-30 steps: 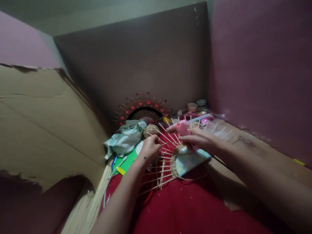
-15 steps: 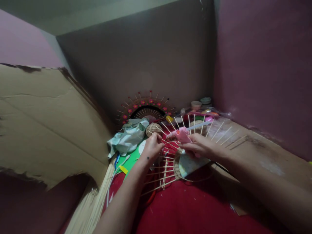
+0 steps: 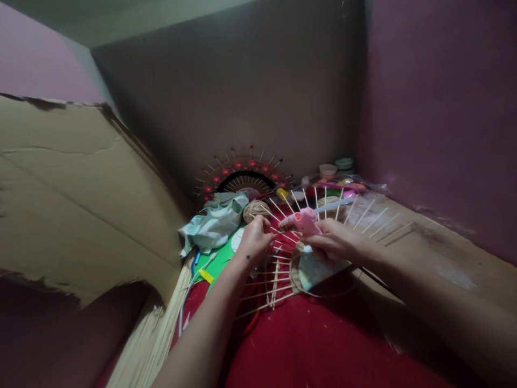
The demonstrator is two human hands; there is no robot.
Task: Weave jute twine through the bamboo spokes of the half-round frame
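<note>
Around the work stand a dull brown back wall point(image 3: 242, 81) and a pink side wall point(image 3: 444, 108), which meet in a corner at the right. At the left leans a big sheet of torn cardboard point(image 3: 81, 188). A red cloth point(image 3: 323, 345) covers the floor below the arms, and a bare wooden board point(image 3: 424, 253) runs along the pink wall. A thick bundle of thin pale sticks point(image 3: 149, 339) lies at the lower left, between cardboard and cloth.

Against the back wall stands a finished sunburst piece point(image 3: 242, 172) with red flowers round its arc. Before it lie a crumpled pale green cloth point(image 3: 214, 223) and a green paper sheet point(image 3: 216, 261).

On the red cloth, at the middle, rests the skewer frame point(image 3: 262, 293): a woven ring with wooden skewers fanning out all round. The right hand point(image 3: 335, 240) lies over the ring, fingers wrapped tight round the grip of a pink glue gun point(image 3: 305, 221), whose nozzle points left and whose glue stick point(image 3: 333, 205) juts out behind. The left hand point(image 3: 254, 240) is curled shut, fingertips pinched on a skewer of the frame just beside the nozzle.

A ball of twine point(image 3: 254, 209) sits just behind the left hand. Small cups point(image 3: 328, 171) stand in the corner.
</note>
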